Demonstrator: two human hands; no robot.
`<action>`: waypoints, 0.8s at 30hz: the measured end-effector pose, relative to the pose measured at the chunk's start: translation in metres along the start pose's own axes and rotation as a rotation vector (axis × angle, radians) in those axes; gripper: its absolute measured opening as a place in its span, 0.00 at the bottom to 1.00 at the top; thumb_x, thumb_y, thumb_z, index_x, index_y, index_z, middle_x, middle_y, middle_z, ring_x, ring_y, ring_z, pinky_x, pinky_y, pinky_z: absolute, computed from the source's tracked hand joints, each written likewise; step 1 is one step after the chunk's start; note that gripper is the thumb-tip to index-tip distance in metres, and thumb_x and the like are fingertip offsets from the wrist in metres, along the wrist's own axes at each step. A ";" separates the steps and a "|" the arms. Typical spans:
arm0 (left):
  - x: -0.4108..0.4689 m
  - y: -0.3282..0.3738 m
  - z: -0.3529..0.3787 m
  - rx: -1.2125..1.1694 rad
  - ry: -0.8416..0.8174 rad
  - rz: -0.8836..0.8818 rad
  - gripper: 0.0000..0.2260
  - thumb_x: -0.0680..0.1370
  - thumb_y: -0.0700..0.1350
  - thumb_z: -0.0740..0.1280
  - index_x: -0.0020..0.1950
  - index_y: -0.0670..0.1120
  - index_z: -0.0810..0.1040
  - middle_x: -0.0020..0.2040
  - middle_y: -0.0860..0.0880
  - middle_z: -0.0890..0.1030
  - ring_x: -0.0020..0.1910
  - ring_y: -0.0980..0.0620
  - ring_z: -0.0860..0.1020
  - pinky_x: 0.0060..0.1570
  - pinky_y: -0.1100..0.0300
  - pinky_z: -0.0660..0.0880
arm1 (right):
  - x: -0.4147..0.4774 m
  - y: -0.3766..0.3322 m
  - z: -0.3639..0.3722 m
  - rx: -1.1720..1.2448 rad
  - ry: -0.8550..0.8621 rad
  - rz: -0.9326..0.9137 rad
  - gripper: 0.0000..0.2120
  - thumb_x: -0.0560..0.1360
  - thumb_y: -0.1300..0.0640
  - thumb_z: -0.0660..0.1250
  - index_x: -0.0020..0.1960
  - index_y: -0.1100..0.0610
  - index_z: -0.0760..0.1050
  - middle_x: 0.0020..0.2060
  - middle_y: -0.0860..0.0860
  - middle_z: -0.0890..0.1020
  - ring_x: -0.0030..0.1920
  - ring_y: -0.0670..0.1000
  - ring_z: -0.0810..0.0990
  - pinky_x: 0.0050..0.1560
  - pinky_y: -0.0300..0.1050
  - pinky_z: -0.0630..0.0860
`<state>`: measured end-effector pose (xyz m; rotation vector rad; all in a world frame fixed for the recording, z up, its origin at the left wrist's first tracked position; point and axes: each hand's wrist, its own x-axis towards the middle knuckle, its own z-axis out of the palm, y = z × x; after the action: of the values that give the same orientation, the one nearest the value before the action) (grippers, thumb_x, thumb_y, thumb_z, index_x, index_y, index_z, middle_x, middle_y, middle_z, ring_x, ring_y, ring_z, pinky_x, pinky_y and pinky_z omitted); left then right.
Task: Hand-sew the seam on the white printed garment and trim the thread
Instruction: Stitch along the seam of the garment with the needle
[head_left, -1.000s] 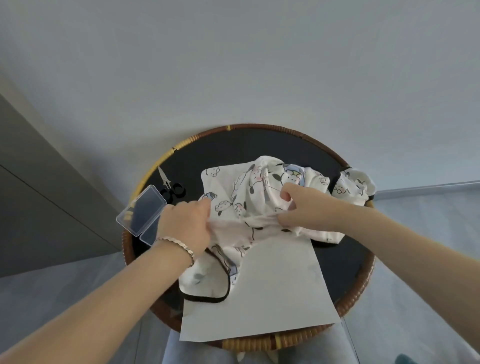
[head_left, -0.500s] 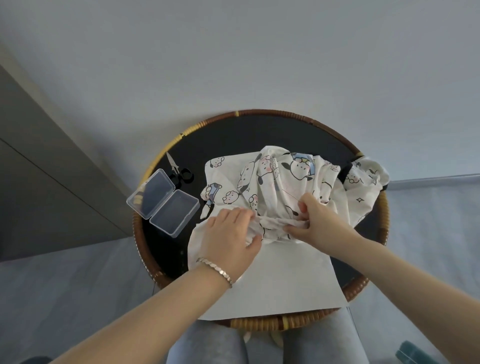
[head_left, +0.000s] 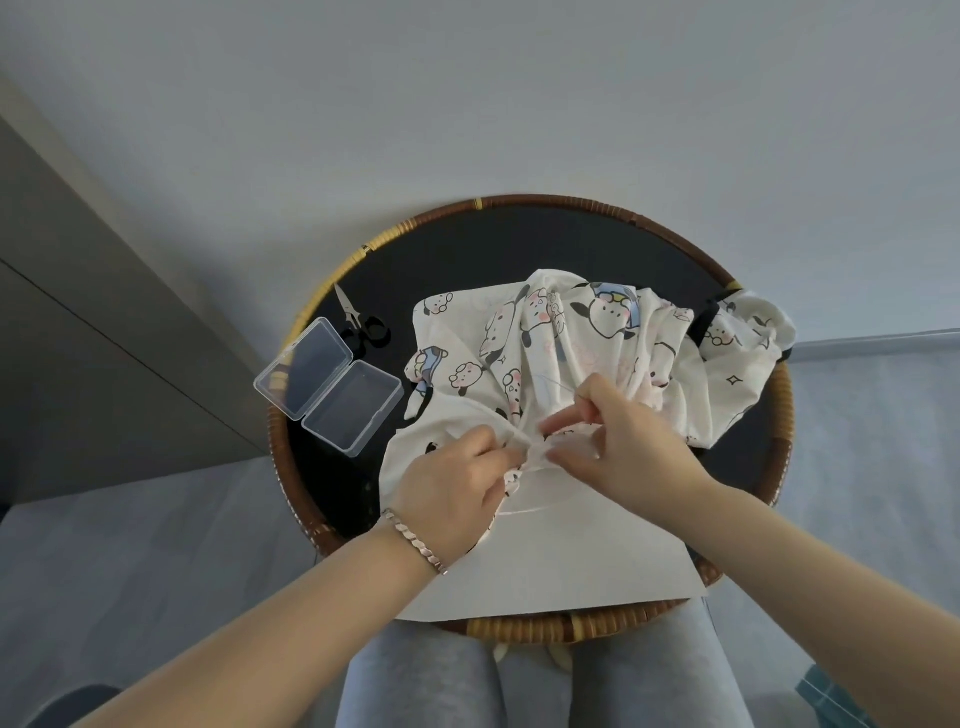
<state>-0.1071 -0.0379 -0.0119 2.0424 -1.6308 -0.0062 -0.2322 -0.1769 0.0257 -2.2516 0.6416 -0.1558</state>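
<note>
The white garment (head_left: 582, 353), printed with cartoon dogs and edged in black, lies bunched on a round black table (head_left: 519, 244) with a wicker rim. My left hand (head_left: 452, 486) pinches a gathered fold of the fabric near its front edge. My right hand (head_left: 618, 441) pinches the same fold just to the right, fingertips almost meeting the left's. A thin thread seems to run up from my right fingers; the needle itself I cannot make out. Small black-handled scissors (head_left: 361, 325) lie at the table's left back.
An open clear plastic box (head_left: 327, 384) sits left of the garment, beside the scissors. A white paper sheet (head_left: 561, 561) lies under the garment at the table's front edge. My knees are below the table. A grey wall stands behind.
Both hands have drawn together onto one fold at the garment's front edge; the left slid right from the fabric's left side. The camera has tilted down.
</note>
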 end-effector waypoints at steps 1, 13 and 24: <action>-0.001 0.000 0.000 -0.016 0.002 0.010 0.12 0.71 0.42 0.57 0.49 0.52 0.76 0.40 0.52 0.64 0.23 0.48 0.72 0.17 0.65 0.68 | 0.000 -0.001 0.002 -0.014 -0.015 -0.013 0.21 0.71 0.55 0.69 0.38 0.47 0.54 0.45 0.37 0.80 0.27 0.40 0.71 0.30 0.37 0.63; -0.003 -0.003 -0.029 0.003 -0.270 -0.376 0.13 0.76 0.57 0.60 0.44 0.49 0.78 0.31 0.53 0.73 0.34 0.57 0.72 0.32 0.64 0.65 | -0.002 0.005 0.002 0.286 0.080 0.106 0.22 0.68 0.61 0.72 0.38 0.52 0.56 0.38 0.45 0.82 0.27 0.49 0.64 0.32 0.46 0.68; 0.022 -0.009 -0.036 0.048 -0.066 -0.013 0.13 0.66 0.56 0.66 0.43 0.48 0.77 0.49 0.51 0.78 0.49 0.52 0.75 0.50 0.53 0.72 | -0.002 0.001 0.004 0.369 0.064 0.120 0.22 0.68 0.65 0.71 0.38 0.53 0.56 0.37 0.48 0.82 0.22 0.45 0.59 0.25 0.33 0.61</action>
<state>-0.0813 -0.0422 0.0227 2.1097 -1.6725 -0.0390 -0.2332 -0.1737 0.0227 -1.8556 0.7161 -0.2653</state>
